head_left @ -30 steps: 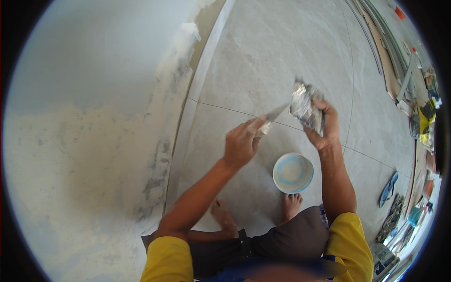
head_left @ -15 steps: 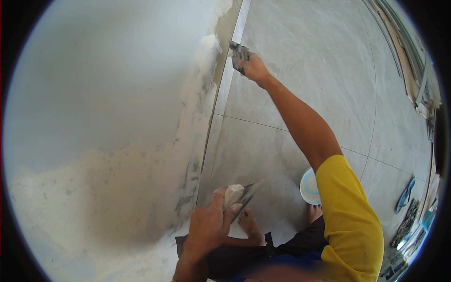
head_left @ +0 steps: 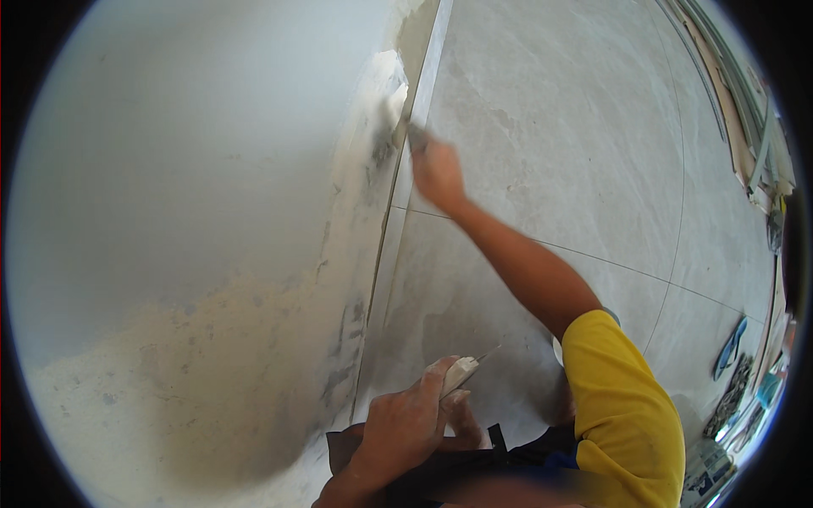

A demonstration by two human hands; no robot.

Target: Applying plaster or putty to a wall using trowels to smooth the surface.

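With arm stretched out, my right hand (head_left: 439,176) is closed round a putty knife (head_left: 417,137), blurred by motion. Its blade is at the foot of the pale wall (head_left: 212,212), just below a wet white patch of filler (head_left: 391,80); whether it touches the wall I cannot tell. Close to my body, my left hand (head_left: 405,427) grips a flat trowel by its whitish handle (head_left: 459,374). The trowel's blade is seen nearly edge-on, so any filler on it is hidden.
A light strip (head_left: 395,241) runs along the wall's foot beside grey floor tiles (head_left: 550,152). My yellow sleeve mostly hides a white bucket (head_left: 558,350). A blue slipper (head_left: 730,349) lies to the right; long boards and strips (head_left: 732,102) lie at the far right.
My right hand has come nearer along the wall's foot, turning the putty knife towards the wall. My left hand has shifted slightly right and tilted the trowel. My sleeve now covers more of the bucket.
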